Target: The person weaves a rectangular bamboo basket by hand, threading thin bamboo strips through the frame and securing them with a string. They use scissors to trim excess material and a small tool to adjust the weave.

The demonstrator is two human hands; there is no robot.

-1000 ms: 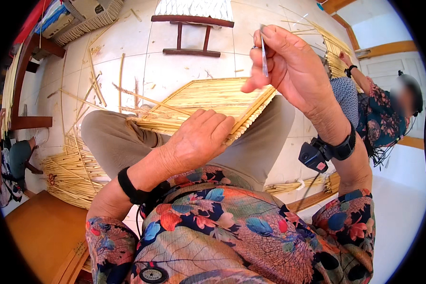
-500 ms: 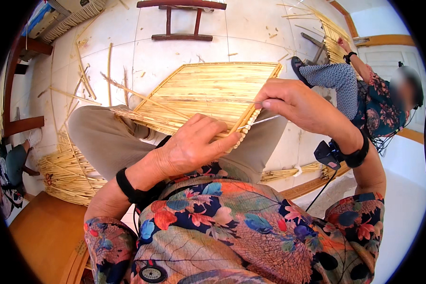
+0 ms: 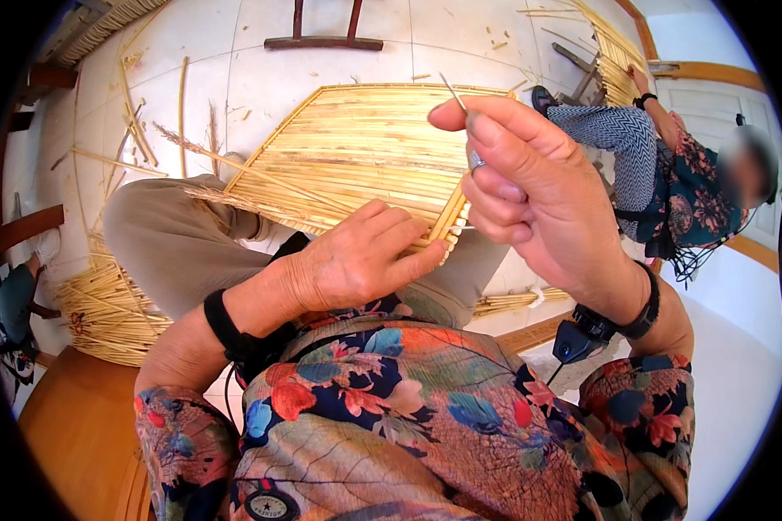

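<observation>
A flat mat of pale yellow straw stalks (image 3: 356,143), laid side by side with a bound edge, slants across my lap. At its near right corner my left hand (image 3: 347,260) is closed, thumb on the stalk ends and fingers on top. My right hand (image 3: 543,178) is raised over the mat's right edge, pinching a thin metal needle (image 3: 450,87) that points up. A metal thimble ring (image 3: 476,160) sits on one finger of that hand. White thread (image 3: 463,227) shows between the mat's edge and the right hand. Loose stalks with feathery ends (image 3: 235,198) lie along the mat's left side.
A dark wooden stool (image 3: 326,42) stands beyond the mat. Bundled stalks (image 3: 117,317) lie at the left, beside an orange-brown wooden board (image 3: 78,417); another bundle (image 3: 513,302) is at the right. A co-worker (image 3: 695,182) sits at the right with another straw mat (image 3: 613,65).
My right hand has risen from the mat's edge and turned, bringing the needle from lying level to pointing up. My left hand keeps its hold on the corner. The whole view has shifted slightly.
</observation>
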